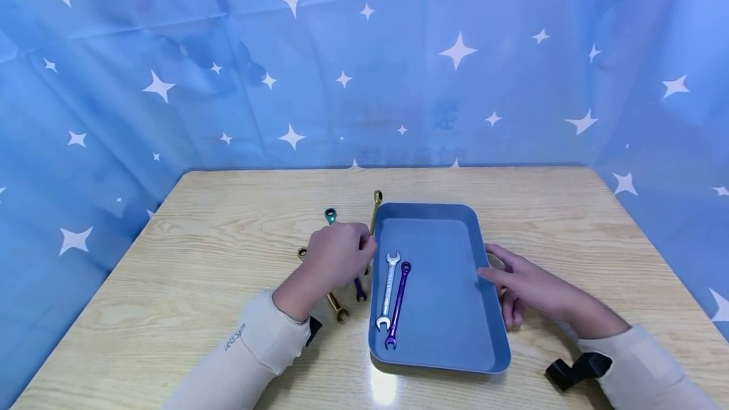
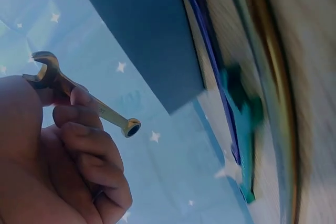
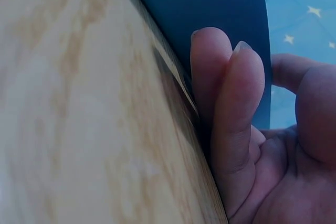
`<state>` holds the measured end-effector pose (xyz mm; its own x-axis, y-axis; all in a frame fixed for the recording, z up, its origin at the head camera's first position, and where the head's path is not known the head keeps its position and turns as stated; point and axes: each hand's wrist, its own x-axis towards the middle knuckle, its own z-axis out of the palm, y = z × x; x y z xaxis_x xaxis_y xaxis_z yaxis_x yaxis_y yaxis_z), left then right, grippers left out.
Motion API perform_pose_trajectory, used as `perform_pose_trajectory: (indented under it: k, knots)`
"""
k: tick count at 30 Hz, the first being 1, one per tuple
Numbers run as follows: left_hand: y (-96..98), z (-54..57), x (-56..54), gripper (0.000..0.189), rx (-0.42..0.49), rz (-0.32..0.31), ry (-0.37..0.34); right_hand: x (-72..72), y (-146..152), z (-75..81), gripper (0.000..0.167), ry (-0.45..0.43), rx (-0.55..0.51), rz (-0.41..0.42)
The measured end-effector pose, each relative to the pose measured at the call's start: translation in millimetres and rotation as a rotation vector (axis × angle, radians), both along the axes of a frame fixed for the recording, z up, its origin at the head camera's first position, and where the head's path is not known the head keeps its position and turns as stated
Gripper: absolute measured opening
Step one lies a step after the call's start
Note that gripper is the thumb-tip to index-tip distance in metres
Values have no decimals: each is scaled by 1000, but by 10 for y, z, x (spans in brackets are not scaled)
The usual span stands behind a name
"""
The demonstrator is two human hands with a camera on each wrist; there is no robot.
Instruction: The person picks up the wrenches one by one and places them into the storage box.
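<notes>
My left hand (image 1: 338,255) pinches a gold combination wrench (image 1: 375,212) beside the left wall of a blue-grey tray (image 1: 444,271). In the left wrist view the same gold wrench (image 2: 105,111) shows its open end near the thumb and its ring end pointing away. At the tray's right rim, my right hand (image 1: 526,286) holds on with the thumb over the edge and fingers (image 3: 233,108) curled against the outer wall. Inside the tray, on its left side, lie a silver double open-end wrench (image 1: 388,293) and a purple combination wrench (image 1: 398,302).
Left of the tray, partly hidden under my left hand, lie a teal wrench (image 1: 330,215), another gold wrench (image 1: 337,307) and another purple wrench (image 1: 359,288). The wooden table (image 1: 228,226) ends against a blue star-patterned cloth (image 1: 364,68).
</notes>
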<state>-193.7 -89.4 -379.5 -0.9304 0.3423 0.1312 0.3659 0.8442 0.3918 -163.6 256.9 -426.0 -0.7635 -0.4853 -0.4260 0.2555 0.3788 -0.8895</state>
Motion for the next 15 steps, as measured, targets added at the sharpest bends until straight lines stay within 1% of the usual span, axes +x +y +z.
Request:
perform_pose_trajectory:
  k: [4, 6, 11, 15]
  knots:
    - [80, -6, 67, 42, 6, -40, 5, -3, 4, 2, 77, -1, 0, 1]
    - [110, -19, 83, 42, 1, -64, 22, -3, 8, 2, 78, -3, 2, 0]
    - [169, -67, 88, 46, -7, -111, 67, -7, 17, -5, 79, -4, 7, -4]
    - [197, -120, 83, 50, -16, -139, 77, -16, 14, -20, 77, 2, 5, -3]
